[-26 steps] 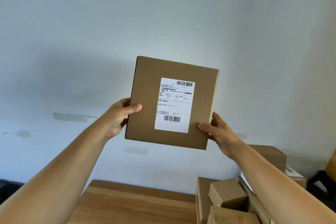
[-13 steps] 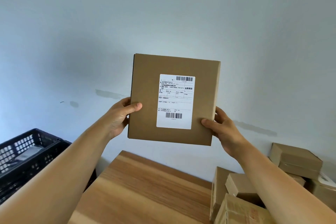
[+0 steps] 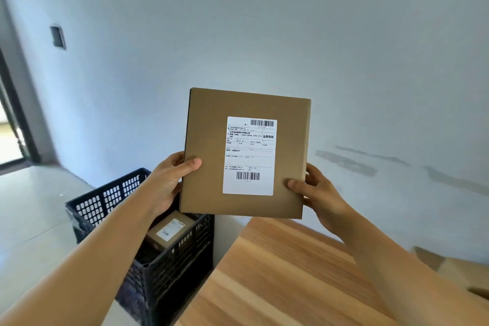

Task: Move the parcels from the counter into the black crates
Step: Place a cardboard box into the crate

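Black crate [image 3: 111, 198]: low at the left, on the floor beside the near wooden surface [image 3: 285, 272]; latticed walls, open top, with one small labelled parcel [image 3: 169, 230] lying inside.
Left hand [image 3: 169, 182]: grips the left edge of the held parcel, thumb flat on the front face, fingers curled behind and out of sight.
Held parcel [image 3: 246, 153]: a flat brown cardboard box, upright in the air above the far left corner of the surface, white shipping label [image 3: 250, 156] facing the viewer.
Handling, as a judgement: stiff board, crisp edges, probably light since a low grip keeps it upright; the smooth faces could slip, so opposite side edges are the best hold.
Right hand [image 3: 317, 190]: pinches the lower right edge, thumb in front, fingers curled behind.
Further boxes [image 3: 455, 270]: at the far right edge of the surface.
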The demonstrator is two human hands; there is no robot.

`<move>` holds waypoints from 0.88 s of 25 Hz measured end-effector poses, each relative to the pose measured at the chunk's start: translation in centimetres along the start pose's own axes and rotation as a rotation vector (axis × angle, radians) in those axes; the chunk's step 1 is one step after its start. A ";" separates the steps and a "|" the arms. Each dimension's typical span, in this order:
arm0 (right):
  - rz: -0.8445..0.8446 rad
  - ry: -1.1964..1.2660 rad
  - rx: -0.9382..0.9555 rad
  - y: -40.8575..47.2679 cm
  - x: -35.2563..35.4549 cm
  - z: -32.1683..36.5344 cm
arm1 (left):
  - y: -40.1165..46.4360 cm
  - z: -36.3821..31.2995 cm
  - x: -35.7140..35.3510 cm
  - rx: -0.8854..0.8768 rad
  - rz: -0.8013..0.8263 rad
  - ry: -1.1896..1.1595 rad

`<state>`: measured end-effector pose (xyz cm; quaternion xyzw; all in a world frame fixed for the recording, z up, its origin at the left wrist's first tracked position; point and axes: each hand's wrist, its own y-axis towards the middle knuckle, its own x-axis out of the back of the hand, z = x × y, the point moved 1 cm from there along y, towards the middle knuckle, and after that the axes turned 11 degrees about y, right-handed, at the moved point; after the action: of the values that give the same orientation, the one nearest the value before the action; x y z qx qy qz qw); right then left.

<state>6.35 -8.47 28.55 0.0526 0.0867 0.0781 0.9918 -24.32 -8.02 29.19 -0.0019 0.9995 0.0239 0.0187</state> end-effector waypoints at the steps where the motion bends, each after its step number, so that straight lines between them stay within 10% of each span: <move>1: 0.003 0.016 -0.025 0.5 -3.3 -1.7 | -0.5 0.3 3.5 0.010 -0.026 0.014; 9: -0.049 0.132 -0.312 1.6 -21.4 -14.0 | -3.2 4.6 22.3 0.150 -0.153 0.116; 22: -0.145 0.221 -0.577 16.7 -31.5 -29.0 | 9.4 15.0 36.9 0.323 -0.300 0.367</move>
<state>-31.94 5.45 7.26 -0.2458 0.1718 0.0338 0.9534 -60.66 2.00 13.25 -0.1508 0.9657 -0.1394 -0.1590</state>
